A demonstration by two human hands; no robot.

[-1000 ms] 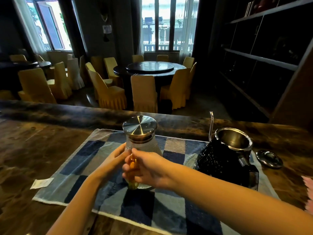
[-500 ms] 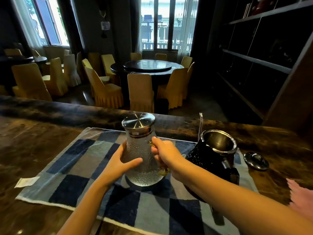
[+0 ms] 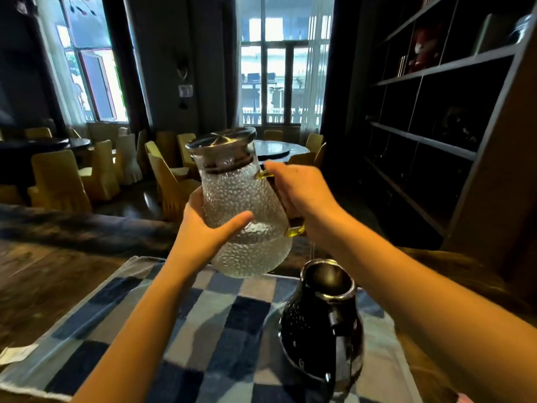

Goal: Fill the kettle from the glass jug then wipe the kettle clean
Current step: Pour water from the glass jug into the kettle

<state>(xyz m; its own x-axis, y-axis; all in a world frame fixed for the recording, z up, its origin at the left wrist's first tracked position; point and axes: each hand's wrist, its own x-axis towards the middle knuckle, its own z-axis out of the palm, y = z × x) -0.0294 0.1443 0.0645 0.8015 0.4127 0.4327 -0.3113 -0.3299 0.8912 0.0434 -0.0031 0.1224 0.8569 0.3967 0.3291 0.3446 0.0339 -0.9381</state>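
Observation:
A dimpled glass jug [image 3: 241,205] with a steel lid hangs in the air above the checked cloth [image 3: 203,321], tilted slightly, with water in its lower part. My right hand [image 3: 302,196] grips its amber handle. My left hand [image 3: 203,228] cups the jug's left side, thumb across the front. Below and to the right stands the black speckled kettle [image 3: 319,324], lid off, its steel rim open. The jug's base is above and left of the kettle's mouth.
The cloth lies on a dark wooden counter [image 3: 43,280]. A white paper slip [image 3: 17,353] sits at the cloth's left corner. Dark shelving [image 3: 436,141] rises at the right. Beyond the counter are yellow-covered chairs [image 3: 58,181] and a round table.
Both hands have lifted the jug off the cloth and up into the air, toward the kettle. My view has moved closer to the kettle.

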